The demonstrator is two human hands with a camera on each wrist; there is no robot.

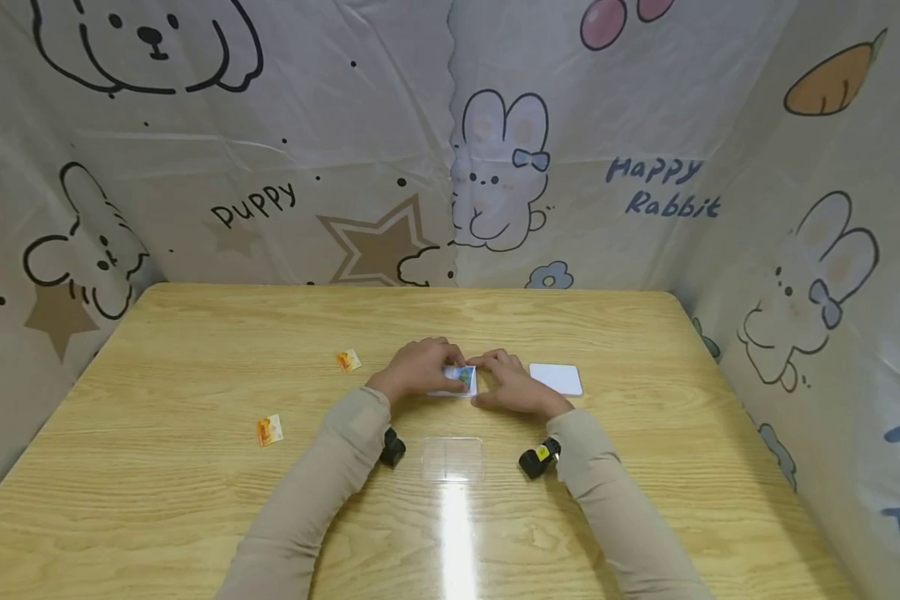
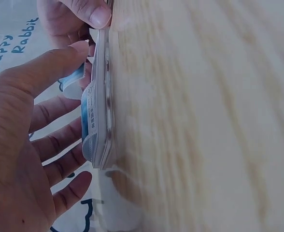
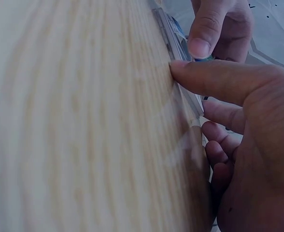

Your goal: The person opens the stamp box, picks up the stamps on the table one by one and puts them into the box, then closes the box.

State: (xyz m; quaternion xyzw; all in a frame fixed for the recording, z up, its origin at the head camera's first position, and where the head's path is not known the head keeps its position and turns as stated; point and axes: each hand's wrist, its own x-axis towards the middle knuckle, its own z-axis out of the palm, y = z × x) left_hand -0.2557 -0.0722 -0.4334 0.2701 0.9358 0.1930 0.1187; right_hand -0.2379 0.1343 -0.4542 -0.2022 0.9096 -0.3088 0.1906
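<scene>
Take the flat case (image 2: pixel 102 108) as your landmark: it lies on the table (image 1: pixel 157 500) between your hands, with the blue-printed piece (image 1: pixel 466 377) on top, partly lifted and curled. Your right hand (image 1: pixel 516 387) holds the case's right end, thumb on the near edge and forefinger by the far corner. Your left hand (image 1: pixel 423 367) reaches over from the left, thumb and fingers bent in at the blue-printed piece; I can't tell whether they really pinch it. If that right-hand hold loosens, a tug from the left could slide or tip the case; pulling on the curled part alone might crease or tear it. Your right hand could also nudge the white card (image 1: pixel 557 379) just right of the case, and a lowered wrist camera (image 1: pixel 534 461) could knock the clear plastic piece (image 1: pixel 446 460) on the near side. Counting up: one case, one white card, one clear piece, two wrist cameras and two orange packets (image 1: pixel 348 360), both left of the case, one of them farther out and nearer you. The blue-printed piece looks single, though your fingers hide too much to be sure.
</scene>
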